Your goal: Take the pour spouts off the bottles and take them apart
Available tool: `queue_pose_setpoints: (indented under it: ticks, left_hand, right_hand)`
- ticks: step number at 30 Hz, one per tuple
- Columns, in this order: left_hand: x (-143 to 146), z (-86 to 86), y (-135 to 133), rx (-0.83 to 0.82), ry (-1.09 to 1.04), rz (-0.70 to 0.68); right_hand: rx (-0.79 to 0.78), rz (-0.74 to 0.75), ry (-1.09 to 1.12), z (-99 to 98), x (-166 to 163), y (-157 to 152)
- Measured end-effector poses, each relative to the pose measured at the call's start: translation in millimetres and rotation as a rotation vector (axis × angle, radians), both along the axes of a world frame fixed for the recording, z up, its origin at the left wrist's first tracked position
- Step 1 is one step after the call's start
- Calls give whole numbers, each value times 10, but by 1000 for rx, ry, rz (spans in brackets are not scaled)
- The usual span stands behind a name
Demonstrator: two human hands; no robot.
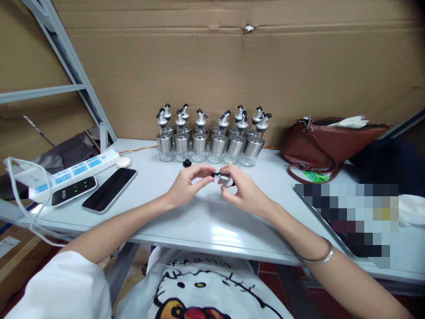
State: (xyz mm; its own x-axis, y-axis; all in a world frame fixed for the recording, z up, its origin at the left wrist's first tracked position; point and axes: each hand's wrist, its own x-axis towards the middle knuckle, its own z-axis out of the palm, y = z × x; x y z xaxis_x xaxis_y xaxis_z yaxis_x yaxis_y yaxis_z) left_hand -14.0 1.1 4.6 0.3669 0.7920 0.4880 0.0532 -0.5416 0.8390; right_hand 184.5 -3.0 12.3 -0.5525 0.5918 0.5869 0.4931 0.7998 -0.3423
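Above the middle of the grey table, my right hand grips a silver and black pour spout, the same kind that tops the bottles. Its black tip points left, and the fingers of my left hand close on that end. Part of the spout is hidden by my right fingers. Beyond my hands stand several glass oil bottles with brushed-metal sleeves and flip-top spouts, grouped in rows. A small black cap lies on the table just in front of them.
On the left are a white power strip, a phone, a small device with green lights and a looped white cable. At right sits a brown handbag, near a blurred-out flat object. Cardboard walls the back.
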Motion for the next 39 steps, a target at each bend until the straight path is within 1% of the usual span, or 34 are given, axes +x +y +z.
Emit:
queue_pose_setpoints:
  ticks: [4,8,13,20,27,29,33,39]
  left_hand:
    - [-21,21,13,31,73,22]
    - [-29,25,16,34,84,39]
    - [-14,38,1,87,101,43]
    - [2,50,-8,100,116,79]
    - [-9,8,28,46,86,102]
    - [-9,-4,38,36,77,91]
    - [-6,-11,44,15,54,59]
    - [1,-3,31,-36,2,27]
  right_hand:
    - [-22,-38,-14,10,-4,-19]
    - [-18,-48,-25,23,1,-30]
    - [-30,-72,-5,33,4,-34]
    - [111,-133,-34,11,-8,-18]
    - [178,-169,-28,-19,9,20]
    - [160,-152,-24,-21,9,22]
    - [59,-94,-24,-21,5,7]
    - [-36,-69,-29,-27,-1,-2]
